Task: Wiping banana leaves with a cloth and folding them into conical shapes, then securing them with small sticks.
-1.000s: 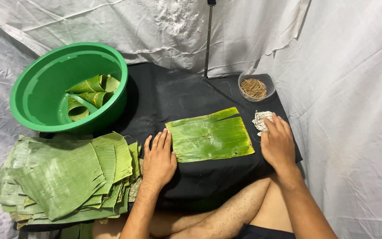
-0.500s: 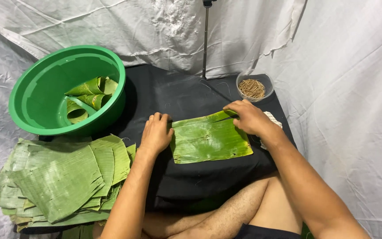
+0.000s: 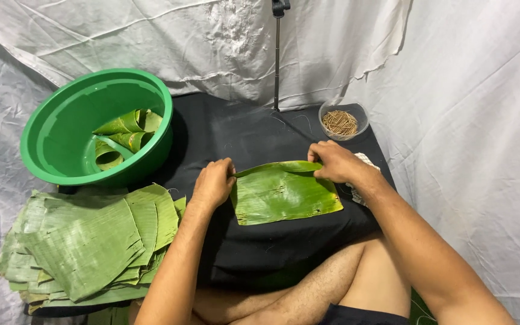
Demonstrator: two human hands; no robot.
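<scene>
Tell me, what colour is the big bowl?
The bowl is bright green, seen in the head view.

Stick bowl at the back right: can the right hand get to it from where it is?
Probably yes. The right hand grips the far edge of the leaf piece, and the small bowl of sticks sits just beyond it, with only bare black cloth between. It must release the leaf first.

Right hand (image 3: 335, 161) left the white cloth at its far right a second ago and came across to the banana leaf piece (image 3: 285, 194); now pinching the far edge, which curls up under its fingers. Left hand (image 3: 213, 182) shifted from flat beside the leaf to gripping its left corner.
</scene>
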